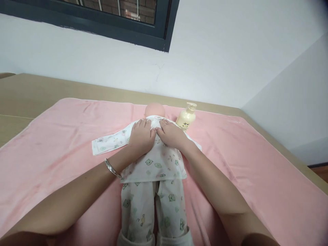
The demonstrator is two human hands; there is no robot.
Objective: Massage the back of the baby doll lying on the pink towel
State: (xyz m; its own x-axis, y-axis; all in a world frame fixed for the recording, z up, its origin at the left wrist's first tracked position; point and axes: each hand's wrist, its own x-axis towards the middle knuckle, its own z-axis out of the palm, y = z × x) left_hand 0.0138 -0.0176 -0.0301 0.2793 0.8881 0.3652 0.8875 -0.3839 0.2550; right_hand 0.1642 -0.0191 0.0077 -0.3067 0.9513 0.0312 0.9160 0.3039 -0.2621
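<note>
A baby doll (155,110) lies stretched out, its smooth bald head pointing away from me. It wears a white long-sleeved top (156,167) and matching trousers (169,212), both printed with small green animal figures. My left hand (142,135) rests flat on the upper left of the top, fingers extended towards the head. On the upper right, my right hand (171,132) lies flat in the same way, with the two thumbs close together. Neither hand grasps anything. The doll's face is not visible, and my right forearm covers most of the right sleeve.
Under the doll a pink blanket (241,150) is spread over a wooden table (64,85). A cream pump bottle (186,118) stands just right of the doll's head. Behind are a white wall (205,61) and a dark window frame (161,37).
</note>
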